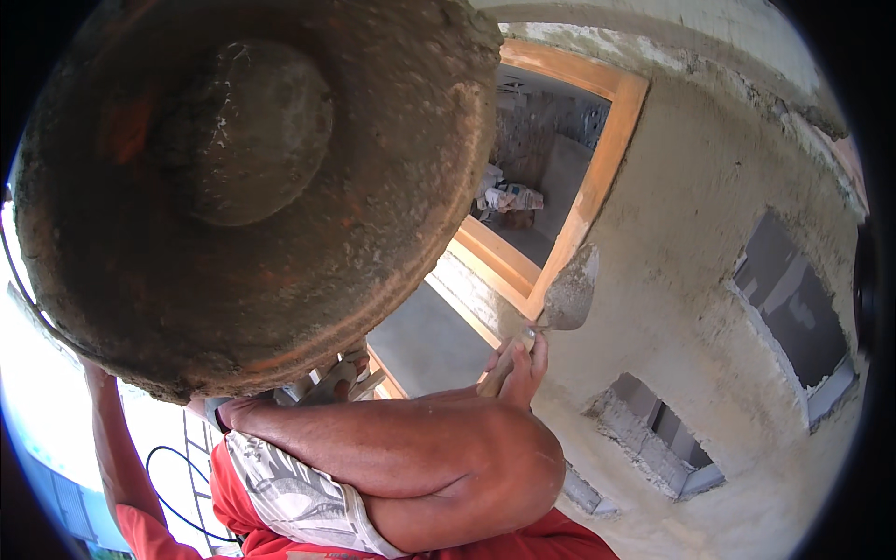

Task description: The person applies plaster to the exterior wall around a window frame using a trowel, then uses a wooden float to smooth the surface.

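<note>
Right hand [531, 366]: wrapped round a wooden-handled, grey metal trowel [571, 291]
Trowel: blade's by the bottom corner of the orange-brown wooden window frame [594, 182], can't tell if it touches the grey plastered wall [681, 215]
Left hand: hidden, forearm [108, 439] disappears behind the big round mortar-crusted bucket [411, 205], so can't tell its grip
Bucket: upper left, mouth facing the camera

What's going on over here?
A person in red has a trowel in the grip of the right hand, its blade by a corner of a wooden window frame in a rough wall. A dirty bucket tilts its mouth toward the camera. The left arm reaches up to it; that hand is hidden.
</note>
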`<state>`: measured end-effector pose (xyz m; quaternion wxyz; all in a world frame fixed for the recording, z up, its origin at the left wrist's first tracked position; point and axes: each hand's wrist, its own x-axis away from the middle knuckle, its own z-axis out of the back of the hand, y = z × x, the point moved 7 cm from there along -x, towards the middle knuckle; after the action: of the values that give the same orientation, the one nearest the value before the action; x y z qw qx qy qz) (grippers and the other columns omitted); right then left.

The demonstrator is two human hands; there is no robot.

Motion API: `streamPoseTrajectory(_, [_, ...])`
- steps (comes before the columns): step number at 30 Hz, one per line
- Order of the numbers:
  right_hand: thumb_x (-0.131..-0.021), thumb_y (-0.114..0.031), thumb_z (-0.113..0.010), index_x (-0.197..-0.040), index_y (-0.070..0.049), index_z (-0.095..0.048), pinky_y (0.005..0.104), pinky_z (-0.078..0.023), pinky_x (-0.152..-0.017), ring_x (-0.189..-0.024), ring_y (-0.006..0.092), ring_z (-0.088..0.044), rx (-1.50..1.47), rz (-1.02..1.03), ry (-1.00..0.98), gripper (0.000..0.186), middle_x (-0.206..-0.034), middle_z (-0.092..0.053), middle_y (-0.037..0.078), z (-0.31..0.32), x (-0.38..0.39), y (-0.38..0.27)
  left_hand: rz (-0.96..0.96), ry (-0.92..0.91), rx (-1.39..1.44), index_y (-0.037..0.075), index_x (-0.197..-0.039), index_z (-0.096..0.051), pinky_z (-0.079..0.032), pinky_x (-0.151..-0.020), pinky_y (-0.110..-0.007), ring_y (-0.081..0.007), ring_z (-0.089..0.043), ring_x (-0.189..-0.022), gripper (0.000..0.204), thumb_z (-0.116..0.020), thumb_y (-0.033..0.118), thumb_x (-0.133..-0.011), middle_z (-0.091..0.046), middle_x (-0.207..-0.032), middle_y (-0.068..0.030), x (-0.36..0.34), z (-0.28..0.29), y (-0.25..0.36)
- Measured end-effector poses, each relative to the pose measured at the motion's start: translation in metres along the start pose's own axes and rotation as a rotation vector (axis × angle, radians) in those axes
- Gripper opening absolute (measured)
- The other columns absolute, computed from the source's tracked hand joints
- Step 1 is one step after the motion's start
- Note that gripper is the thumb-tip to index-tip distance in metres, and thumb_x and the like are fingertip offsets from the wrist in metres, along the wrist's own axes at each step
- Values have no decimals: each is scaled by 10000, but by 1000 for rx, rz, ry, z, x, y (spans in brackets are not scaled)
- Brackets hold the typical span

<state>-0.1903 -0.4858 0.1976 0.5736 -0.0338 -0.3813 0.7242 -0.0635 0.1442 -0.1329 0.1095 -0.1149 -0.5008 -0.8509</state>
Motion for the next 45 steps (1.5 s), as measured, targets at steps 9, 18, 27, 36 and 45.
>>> streamPoseTrajectory(9, [-950,-274,-584,-1261,15,-445,260,-448,-474,-556,139,-537,98,40,88,448,-743,-553,73,55,10,-7,-13,-18,25,1,-1474,-281,-295,-1104,-464,-317,-362,-1345,875,-578,571,-879,-360,-1471,-179,1,4,-17])
streamPoseTrajectory(18, [-938,-190,-571,-1264,6,-451,266,-430,-451,-522,131,-515,377,-107,-122,398,-687,-534,57,52,1,-18,-164,21,-40,-9,-1461,-295,-303,-1087,-479,-328,-377,-1327,937,-582,639,-847,-381,-1448,-189,-37,-11,52])
streamPoseTrajectory(27, [-917,-129,-608,-1260,13,-420,298,-448,-419,-509,165,-550,79,-246,16,416,-746,-537,74,3,-8,65,-247,25,-219,11,-1467,-289,-327,-1049,-514,-391,-376,-1334,998,-494,748,-826,-371,-1437,-225,-59,-34,137])
streamPoseTrajectory(36, [-911,-148,-625,-1233,13,-430,304,-449,-404,-503,172,-552,-86,-60,94,409,-748,-536,70,-22,-29,85,-251,38,-223,14,-1476,-274,-317,-1062,-513,-387,-364,-1348,1021,-511,752,-812,-358,-1454,-218,-63,-34,148])
streamPoseTrajectory(45, [-901,-122,-634,-1256,25,-438,301,-442,-384,-482,169,-549,-117,2,158,432,-773,-539,81,-34,-41,86,-248,-15,-190,-12,-1408,-360,-338,-1032,-487,-358,-435,-1264,899,-558,652,-836,-455,-1371,-216,-55,-24,108])
